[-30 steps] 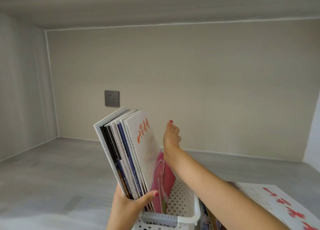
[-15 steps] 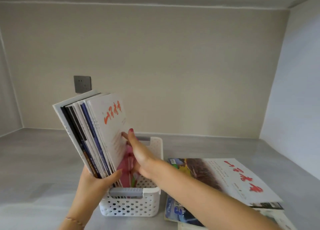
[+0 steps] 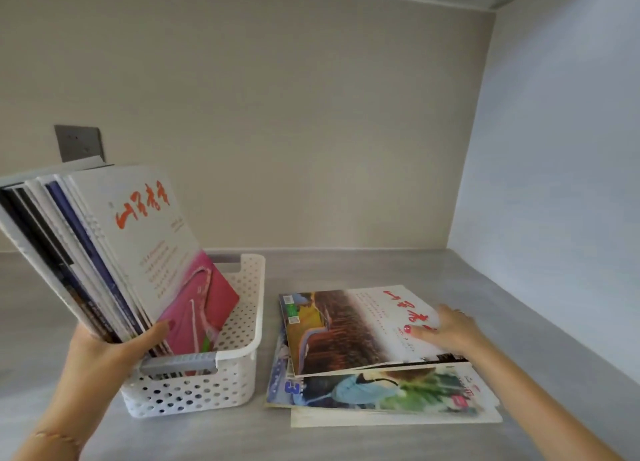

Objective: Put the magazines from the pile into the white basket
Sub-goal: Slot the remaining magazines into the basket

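Moved from basket to pile at 3 o'clock: right hand, flat, fingers straight on top magazine; left hand gripping stack. Probably light, floppy, slick; best pinched at right edge

The white basket looked like matt moulded plastic, perforated with round holes, with a grey ribbed plastic handle just below the left fingers. The magazines those fingers clasped had smooth, slightly glossy paper covers. Under the right fingers, the pile showed similar glossy printed paper. The desk was matt grey with a faint wood-like grain.
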